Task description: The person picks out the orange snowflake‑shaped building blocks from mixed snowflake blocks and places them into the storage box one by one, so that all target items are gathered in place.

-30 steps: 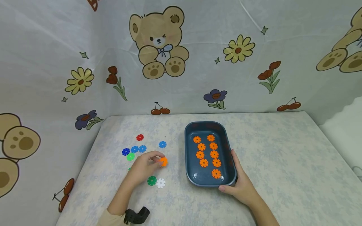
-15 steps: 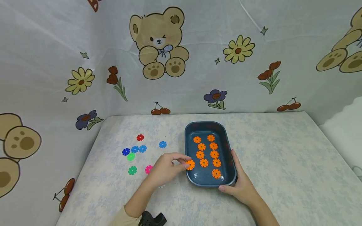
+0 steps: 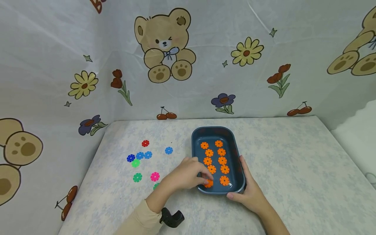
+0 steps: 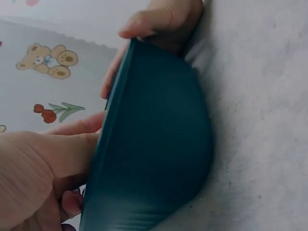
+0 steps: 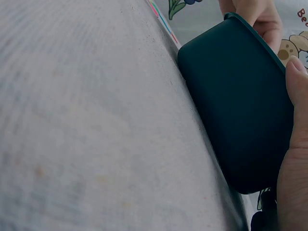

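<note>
In the head view my left hand (image 3: 188, 174) reaches over the near left rim of a dark blue plastic box (image 3: 217, 188). Its thumb and fingertips pinch an orange snowflake building disc (image 3: 209, 184) low inside the box. Several more orange discs (image 3: 222, 160) lie in two columns on the box floor. My right hand (image 3: 252, 195) grips the box's near right corner, thumb at the front and fingers along the side. Both wrist views show the box wall (image 4: 154, 130) from outside, and it hides the discs.
Left of the box, loose snowflake discs lie on the table: a red one (image 3: 145, 143), several blue ones (image 3: 148, 155), green ones (image 3: 137, 177) and a pink one (image 3: 155, 176). A printed bear curtain (image 3: 205, 91) hangs behind the table. A black device (image 3: 172, 218) sits at my left wrist.
My left hand has carried the orange disc rightward from the table, over the left rim and into the near left part of the box. My right hand and the box stay in place.
</note>
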Action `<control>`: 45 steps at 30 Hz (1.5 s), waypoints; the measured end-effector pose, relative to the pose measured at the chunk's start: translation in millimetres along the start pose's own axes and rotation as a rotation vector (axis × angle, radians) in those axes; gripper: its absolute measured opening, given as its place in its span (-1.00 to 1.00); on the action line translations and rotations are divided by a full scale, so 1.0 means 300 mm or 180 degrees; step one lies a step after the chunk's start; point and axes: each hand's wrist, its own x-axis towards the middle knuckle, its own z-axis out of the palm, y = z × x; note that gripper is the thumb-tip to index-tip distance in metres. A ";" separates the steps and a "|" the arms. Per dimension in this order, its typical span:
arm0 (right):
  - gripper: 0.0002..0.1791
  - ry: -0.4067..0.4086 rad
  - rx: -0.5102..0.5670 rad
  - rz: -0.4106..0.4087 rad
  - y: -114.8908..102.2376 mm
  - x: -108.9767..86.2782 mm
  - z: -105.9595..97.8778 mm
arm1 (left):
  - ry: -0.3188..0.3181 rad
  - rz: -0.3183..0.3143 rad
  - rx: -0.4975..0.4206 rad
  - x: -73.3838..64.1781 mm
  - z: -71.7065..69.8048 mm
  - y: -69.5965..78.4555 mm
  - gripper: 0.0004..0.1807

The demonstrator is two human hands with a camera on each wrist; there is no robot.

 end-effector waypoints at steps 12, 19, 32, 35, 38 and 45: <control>0.48 -0.0026 0.0018 -0.0006 -0.005 -0.001 -0.001 | -0.0170 0.0058 0.1074 0.095 0.037 0.021 -0.87; 0.48 -0.0033 0.0027 0.0010 -0.006 0.003 -0.001 | -0.0082 -0.0086 0.1270 0.108 0.054 0.038 -0.90; 0.49 -0.0035 0.0019 0.0040 -0.001 0.006 -0.007 | 0.1351 0.0183 0.0364 0.044 0.050 0.008 -0.87; 0.49 -0.0014 -0.0023 0.0071 -0.002 0.005 -0.010 | 0.1883 0.0103 0.0005 0.004 0.036 -0.005 -0.83; 0.49 0.0004 -0.0048 0.0105 0.000 0.004 -0.010 | 0.2261 -0.0088 -0.0322 -0.030 0.026 -0.030 -0.79; 0.49 0.0036 -0.0114 0.0135 0.002 0.002 -0.006 | 0.2645 -0.0526 -0.0575 -0.077 0.041 -0.103 -0.69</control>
